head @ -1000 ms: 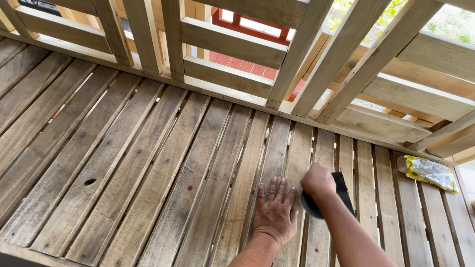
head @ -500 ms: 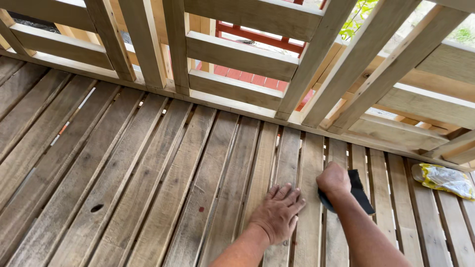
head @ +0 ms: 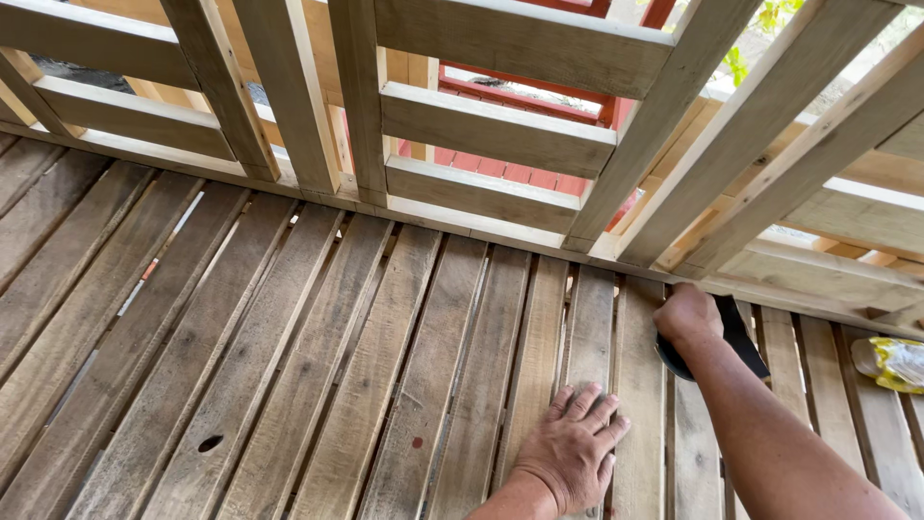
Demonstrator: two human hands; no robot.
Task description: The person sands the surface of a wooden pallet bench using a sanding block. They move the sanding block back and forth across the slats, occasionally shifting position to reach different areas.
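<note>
My left hand (head: pixel 570 447) lies flat, fingers spread, on the weathered wooden slat floor (head: pixel 289 356) near the bottom edge. My right hand (head: pixel 687 316) is closed around a black sanding block (head: pixel 736 339), pressing it onto a slat close to the base of the pale wooden railing (head: pixel 481 183). Part of the block is hidden under my fist and forearm. The two hands are roughly a hand's width apart, the right one farther up the boards.
The railing of upright and slanted pale beams runs across the top, with red boards behind it. A yellow and white plastic packet (head: pixel 890 363) lies on the slats at the far right. A knot hole (head: pixel 210 443) shows in a board at lower left.
My right hand has pushed the black block forward along the slat toward the railing. My left hand has stayed flat on the boards while the view shifted closer to the railing.
</note>
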